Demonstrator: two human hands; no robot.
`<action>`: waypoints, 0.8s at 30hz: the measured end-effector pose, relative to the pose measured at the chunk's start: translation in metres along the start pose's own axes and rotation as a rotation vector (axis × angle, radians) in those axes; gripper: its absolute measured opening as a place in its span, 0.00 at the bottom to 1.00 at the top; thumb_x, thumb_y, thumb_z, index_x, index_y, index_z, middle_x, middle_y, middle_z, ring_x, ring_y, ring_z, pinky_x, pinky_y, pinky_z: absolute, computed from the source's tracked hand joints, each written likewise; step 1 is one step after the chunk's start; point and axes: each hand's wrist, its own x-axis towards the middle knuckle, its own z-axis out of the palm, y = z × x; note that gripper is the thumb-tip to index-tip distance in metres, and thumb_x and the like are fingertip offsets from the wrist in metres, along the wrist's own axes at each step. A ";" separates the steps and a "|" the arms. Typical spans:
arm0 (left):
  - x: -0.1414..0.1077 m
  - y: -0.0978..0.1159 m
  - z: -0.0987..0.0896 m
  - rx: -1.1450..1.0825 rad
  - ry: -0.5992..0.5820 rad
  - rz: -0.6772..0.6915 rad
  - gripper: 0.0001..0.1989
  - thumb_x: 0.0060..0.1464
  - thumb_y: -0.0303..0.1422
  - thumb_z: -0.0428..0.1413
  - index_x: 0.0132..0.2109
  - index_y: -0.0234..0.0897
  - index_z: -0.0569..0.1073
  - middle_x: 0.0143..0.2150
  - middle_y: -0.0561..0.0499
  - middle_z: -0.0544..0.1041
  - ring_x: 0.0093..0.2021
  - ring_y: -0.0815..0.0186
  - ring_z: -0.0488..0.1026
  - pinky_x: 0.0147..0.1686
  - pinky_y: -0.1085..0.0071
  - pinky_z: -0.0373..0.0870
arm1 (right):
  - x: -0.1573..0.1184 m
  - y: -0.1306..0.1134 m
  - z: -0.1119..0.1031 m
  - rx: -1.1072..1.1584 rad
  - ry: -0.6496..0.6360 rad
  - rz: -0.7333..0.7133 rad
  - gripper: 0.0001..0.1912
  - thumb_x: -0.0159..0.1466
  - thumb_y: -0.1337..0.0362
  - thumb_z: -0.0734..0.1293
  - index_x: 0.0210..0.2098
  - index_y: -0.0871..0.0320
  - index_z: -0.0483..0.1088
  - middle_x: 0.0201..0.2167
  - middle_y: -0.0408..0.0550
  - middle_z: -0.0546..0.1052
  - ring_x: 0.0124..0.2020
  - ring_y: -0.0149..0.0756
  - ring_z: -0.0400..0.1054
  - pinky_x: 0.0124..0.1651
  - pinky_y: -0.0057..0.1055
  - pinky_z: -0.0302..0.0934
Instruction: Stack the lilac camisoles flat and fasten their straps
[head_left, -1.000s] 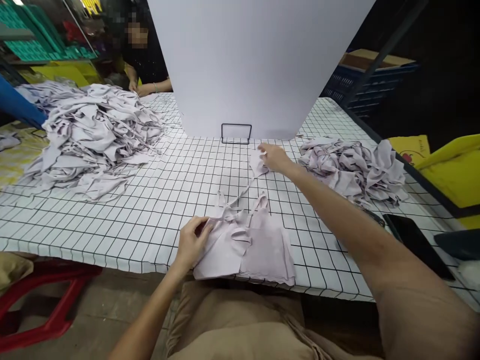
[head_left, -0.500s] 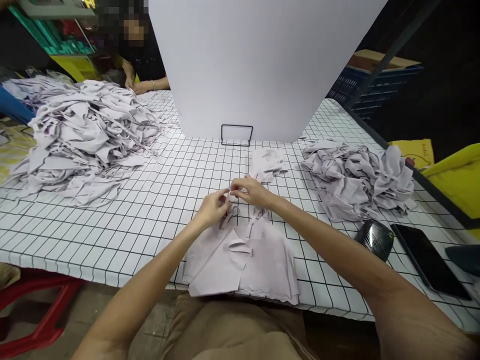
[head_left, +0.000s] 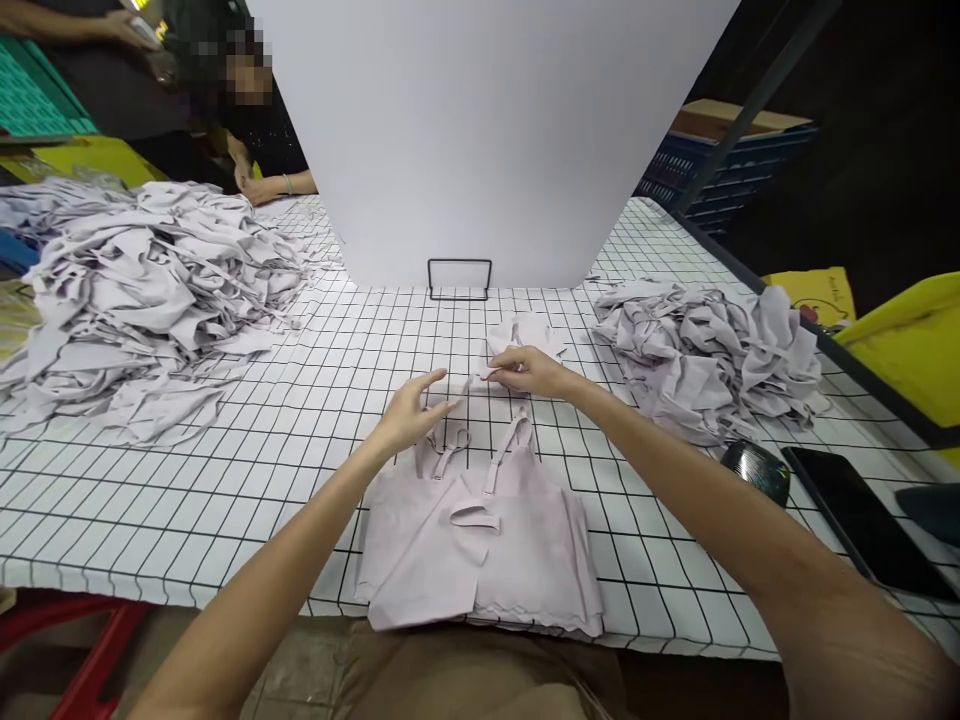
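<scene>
A pale lilac strappy top (head_left: pixel 480 540) lies flat at the table's front edge, its straps pointing away from me. Just past the straps, my left hand (head_left: pixel 409 412) hovers with thumb and forefinger spread, holding nothing. My right hand (head_left: pixel 529 372) is pinched closed to its right. A small whitish scrap (head_left: pixel 472 384) shows blurred by its fingertips; what the fingers hold I cannot make out. Behind the right hand lies a small heap of pale cloth (head_left: pixel 521 330).
Lilac cloth is piled large on the left (head_left: pixel 150 280) and smaller on the right (head_left: pixel 712 350). A white board (head_left: pixel 480 140) stands behind a black wire stand (head_left: pixel 459 280). A dark rounded object (head_left: pixel 757 470) and a phone (head_left: pixel 862 520) lie at right. A co-worker's hands (head_left: pixel 259 188) are across the table.
My hands were together at the fingertips and have come apart; the left has opened and the right has shifted slightly right. A second person's arm now shows at top left.
</scene>
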 end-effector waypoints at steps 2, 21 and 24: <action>0.007 0.004 0.003 -0.034 -0.130 -0.014 0.27 0.51 0.35 0.64 0.59 0.38 0.75 0.56 0.41 0.80 0.58 0.52 0.76 0.55 0.55 0.73 | -0.002 -0.005 0.000 0.115 0.018 0.006 0.14 0.61 0.53 0.67 0.33 0.56 0.79 0.25 0.44 0.74 0.27 0.33 0.65 0.31 0.31 0.60; -0.034 -0.011 0.001 -0.003 -0.029 0.038 0.09 0.54 0.39 0.60 0.33 0.40 0.81 0.32 0.49 0.81 0.38 0.60 0.75 0.41 0.64 0.73 | 0.003 -0.025 0.061 -0.014 -0.173 -0.188 0.12 0.67 0.53 0.68 0.41 0.52 0.81 0.39 0.50 0.81 0.52 0.47 0.67 0.55 0.47 0.62; -0.039 -0.011 0.001 -0.019 -0.016 0.005 0.08 0.54 0.39 0.62 0.36 0.40 0.82 0.36 0.48 0.82 0.40 0.59 0.76 0.42 0.63 0.74 | 0.000 -0.022 0.064 0.032 -0.030 -0.265 0.09 0.65 0.56 0.70 0.34 0.53 0.80 0.32 0.50 0.80 0.45 0.45 0.66 0.49 0.43 0.64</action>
